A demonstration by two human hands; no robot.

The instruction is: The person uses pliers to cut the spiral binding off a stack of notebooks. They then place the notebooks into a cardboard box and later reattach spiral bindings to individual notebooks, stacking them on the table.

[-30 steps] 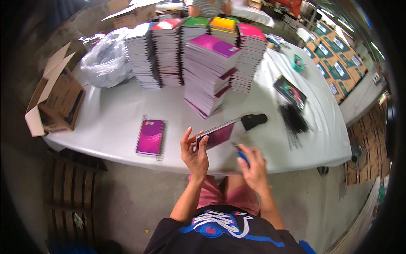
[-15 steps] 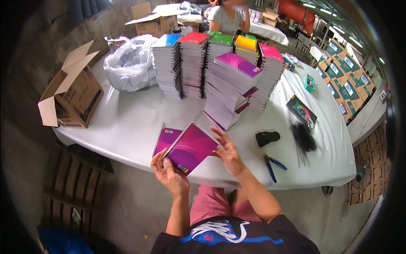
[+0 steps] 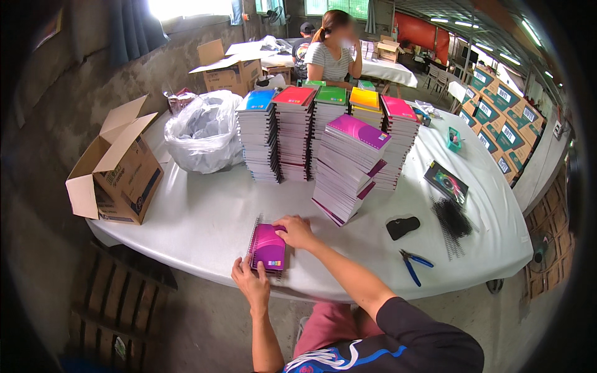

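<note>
A purple spiral-bound notebook (image 3: 268,247) lies at the table's near edge, on top of another one that is almost fully covered. Its coil runs along the left side. My left hand (image 3: 252,285) grips the lower left corner, thumb on the cover. At the upper right corner my right hand (image 3: 296,232) has its fingers closed on the edge. Beyond them leans an uneven stack of purple notebooks (image 3: 348,165), some without visible coils. Behind it stand tall stacks of coiled notebooks with blue (image 3: 258,101), red (image 3: 293,96), green (image 3: 331,96), yellow (image 3: 364,99) and pink (image 3: 398,109) covers.
Blue-handled pliers (image 3: 413,266), a black pouch-like item (image 3: 403,227), loose black coils (image 3: 453,219) and a dark printed packet (image 3: 446,181) lie at right. An open carton (image 3: 127,180) and a plastic-bag-lined container (image 3: 205,133) stand at left. A person (image 3: 333,59) is across the table.
The tilted notebook in my hands has come down flat onto the other purple one, squared over it. My right hand has shifted left to its far corner. The view has tipped upward.
</note>
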